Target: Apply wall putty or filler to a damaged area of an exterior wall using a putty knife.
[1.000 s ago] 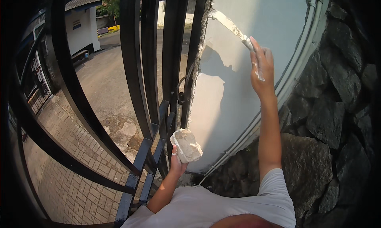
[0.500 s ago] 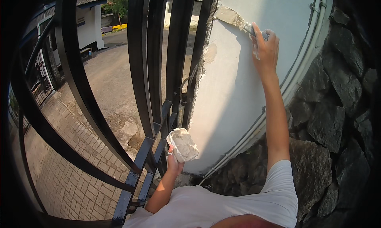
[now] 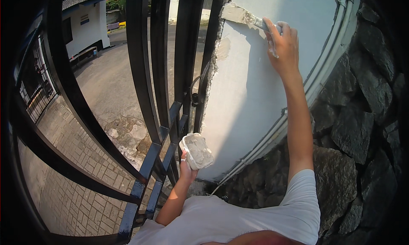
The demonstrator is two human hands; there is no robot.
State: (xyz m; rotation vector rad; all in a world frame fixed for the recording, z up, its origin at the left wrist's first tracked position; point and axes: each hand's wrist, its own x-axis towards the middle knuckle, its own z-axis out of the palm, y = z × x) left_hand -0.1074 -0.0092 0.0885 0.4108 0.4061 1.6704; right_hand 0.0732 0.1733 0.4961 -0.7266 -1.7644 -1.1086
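Right hand (image 3: 284,47) clamped on scraper (image 3: 250,19), one o'clock; left hand (image 3: 187,171) gripping tub (image 3: 197,152), six o'clock. Best press evenly, scraper near flat against wall (image 3: 268,91).

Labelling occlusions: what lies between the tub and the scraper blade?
Head view: sunlit white wall, bearing a beige patch nearer the blade.

Black gate (image 3: 140,61), stone wall (image 3: 352,128), brick paving (image 3: 81,172)
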